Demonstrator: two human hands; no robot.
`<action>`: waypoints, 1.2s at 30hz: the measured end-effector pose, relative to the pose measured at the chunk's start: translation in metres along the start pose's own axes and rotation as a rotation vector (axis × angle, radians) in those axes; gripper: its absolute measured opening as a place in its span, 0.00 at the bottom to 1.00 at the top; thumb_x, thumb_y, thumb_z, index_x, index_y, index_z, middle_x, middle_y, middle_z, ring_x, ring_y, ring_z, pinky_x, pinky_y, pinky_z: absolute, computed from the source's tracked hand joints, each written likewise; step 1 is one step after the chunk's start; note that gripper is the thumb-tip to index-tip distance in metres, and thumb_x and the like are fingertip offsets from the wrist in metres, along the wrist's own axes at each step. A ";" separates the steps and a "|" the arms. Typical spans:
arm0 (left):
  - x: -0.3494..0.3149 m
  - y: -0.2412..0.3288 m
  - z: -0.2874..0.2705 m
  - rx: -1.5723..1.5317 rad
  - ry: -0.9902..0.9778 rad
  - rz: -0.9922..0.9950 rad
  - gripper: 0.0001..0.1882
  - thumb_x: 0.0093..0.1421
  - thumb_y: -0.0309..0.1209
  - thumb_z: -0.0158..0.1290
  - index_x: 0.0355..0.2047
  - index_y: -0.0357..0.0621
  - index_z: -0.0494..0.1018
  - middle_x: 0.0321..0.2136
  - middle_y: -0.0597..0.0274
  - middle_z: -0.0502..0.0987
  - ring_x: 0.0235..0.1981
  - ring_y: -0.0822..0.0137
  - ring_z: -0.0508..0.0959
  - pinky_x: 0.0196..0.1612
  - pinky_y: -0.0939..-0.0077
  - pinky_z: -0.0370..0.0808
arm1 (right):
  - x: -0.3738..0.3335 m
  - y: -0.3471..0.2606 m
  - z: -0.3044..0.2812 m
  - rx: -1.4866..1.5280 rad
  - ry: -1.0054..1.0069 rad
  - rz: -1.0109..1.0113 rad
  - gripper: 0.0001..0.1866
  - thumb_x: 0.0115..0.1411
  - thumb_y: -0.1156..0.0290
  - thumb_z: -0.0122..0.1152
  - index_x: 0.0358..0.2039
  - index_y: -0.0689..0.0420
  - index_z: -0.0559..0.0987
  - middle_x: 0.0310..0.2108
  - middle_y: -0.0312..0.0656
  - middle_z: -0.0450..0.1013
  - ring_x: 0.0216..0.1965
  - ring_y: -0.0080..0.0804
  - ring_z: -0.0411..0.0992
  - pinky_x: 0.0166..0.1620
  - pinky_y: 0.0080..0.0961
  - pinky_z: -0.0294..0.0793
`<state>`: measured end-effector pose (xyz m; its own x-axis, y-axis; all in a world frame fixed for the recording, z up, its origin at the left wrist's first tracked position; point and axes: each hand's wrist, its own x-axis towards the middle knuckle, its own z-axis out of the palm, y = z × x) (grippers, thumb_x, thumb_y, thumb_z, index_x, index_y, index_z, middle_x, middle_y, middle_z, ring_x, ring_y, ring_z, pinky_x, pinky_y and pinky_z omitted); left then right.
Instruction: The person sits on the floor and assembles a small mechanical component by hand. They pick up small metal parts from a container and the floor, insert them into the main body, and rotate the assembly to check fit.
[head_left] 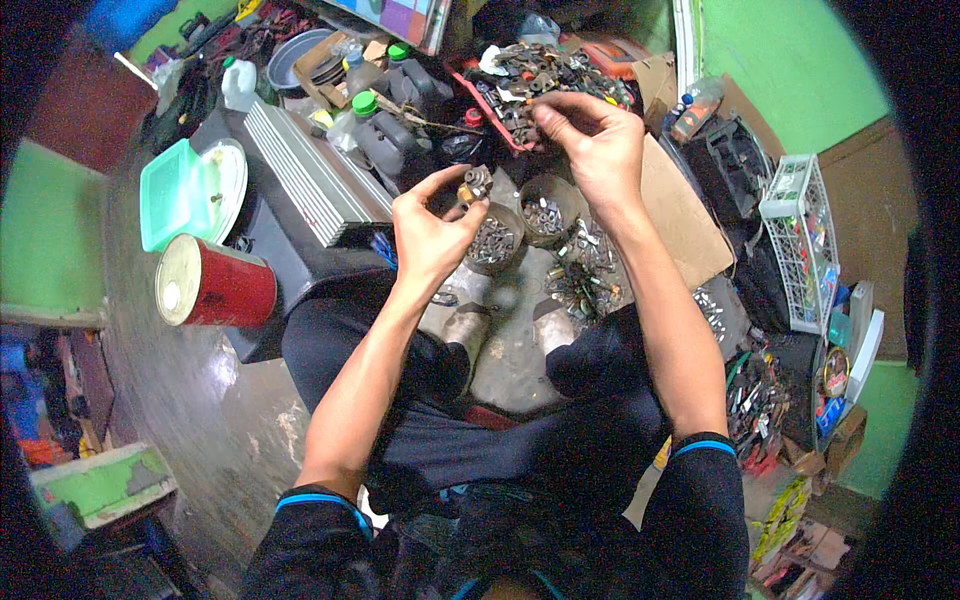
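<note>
My left hand (435,235) is closed around a small grey metal part (477,183) with a brassy piece at its side, held up between thumb and fingers. To the right and farther off, my right hand (608,160) is raised with thumb and forefinger brought together in a pinch. Whatever is between those fingertips is too small to name. Beyond the right hand lies a red tray (487,112) heaped with mixed metal parts. Below the hands, two round tubs, the left one (494,245) and the right one (550,205), hold small metal pieces.
Loose metal pieces (583,275) lie on the floor beside the tubs, near a cardboard sheet (690,215). At left are a red can (217,283), a ribbed metal panel (315,175) and dark jugs with green caps (385,140). A white plastic basket (797,240) stands at right.
</note>
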<state>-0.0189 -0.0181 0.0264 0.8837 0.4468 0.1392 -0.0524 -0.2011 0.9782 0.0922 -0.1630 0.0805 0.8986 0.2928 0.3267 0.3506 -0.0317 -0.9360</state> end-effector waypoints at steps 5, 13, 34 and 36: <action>0.001 0.007 0.002 -0.091 0.026 -0.028 0.20 0.48 0.24 0.63 0.43 0.32 0.76 0.38 0.55 0.79 0.39 0.69 0.78 0.45 0.74 0.78 | -0.001 0.049 0.006 -0.428 -0.248 0.066 0.16 0.49 0.73 0.68 0.40 0.61 0.81 0.30 0.45 0.80 0.30 0.25 0.77 0.37 0.23 0.76; 0.002 -0.004 -0.003 -0.422 -0.071 -0.292 0.26 0.45 0.24 0.67 0.46 0.29 0.74 0.38 0.54 0.79 0.38 0.70 0.79 0.45 0.77 0.75 | -0.002 0.038 0.012 -0.434 -0.281 -0.090 0.14 0.53 0.74 0.61 0.41 0.61 0.80 0.38 0.47 0.79 0.41 0.37 0.77 0.48 0.30 0.73; -0.003 0.004 -0.003 0.150 -0.197 -0.028 0.24 0.42 0.25 0.66 0.42 0.29 0.76 0.35 0.55 0.81 0.35 0.71 0.79 0.41 0.78 0.76 | -0.009 0.009 0.004 -0.297 -0.298 -0.205 0.09 0.56 0.76 0.58 0.37 0.63 0.80 0.27 0.42 0.79 0.28 0.29 0.76 0.36 0.26 0.74; -0.003 0.004 -0.001 0.094 -0.203 -0.079 0.26 0.42 0.25 0.66 0.43 0.28 0.76 0.36 0.51 0.80 0.35 0.69 0.79 0.41 0.77 0.77 | -0.003 0.002 -0.007 -0.332 -0.254 -0.192 0.11 0.55 0.74 0.61 0.38 0.63 0.80 0.30 0.44 0.79 0.31 0.24 0.76 0.39 0.24 0.74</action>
<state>-0.0223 -0.0199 0.0300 0.9594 0.2814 0.0197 0.0555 -0.2569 0.9649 0.0919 -0.1708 0.0781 0.7304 0.5471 0.4090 0.6073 -0.2462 -0.7553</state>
